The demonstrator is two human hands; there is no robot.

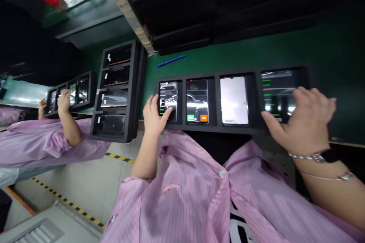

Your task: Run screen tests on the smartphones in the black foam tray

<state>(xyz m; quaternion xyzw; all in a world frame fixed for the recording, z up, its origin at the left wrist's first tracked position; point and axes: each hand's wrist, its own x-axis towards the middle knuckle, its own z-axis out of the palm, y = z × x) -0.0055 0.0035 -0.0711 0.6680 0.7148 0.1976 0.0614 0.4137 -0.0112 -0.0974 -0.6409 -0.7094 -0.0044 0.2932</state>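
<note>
A black foam tray (212, 129) in front of me holds several lit phones in a row. My left hand (154, 115) rests on the leftmost phone (169, 100), fingers spread and thumb on the screen's lower part. My right hand (302, 121) lies over the rightmost phone (275, 93), fingers stretched across its screen and thumb at the tray's near edge. Between them sit a phone with green and orange buttons (197, 101) and a phone with a plain white screen (234, 100). Neither hand holds anything.
A stack of black trays with dark phones (115, 91) stands to the left. A blue pen (170, 60) lies on the green bench (327, 45) behind. At far left a co-worker's hands (63, 100) touch phones in another tray (71, 91). Dark shelving looms above.
</note>
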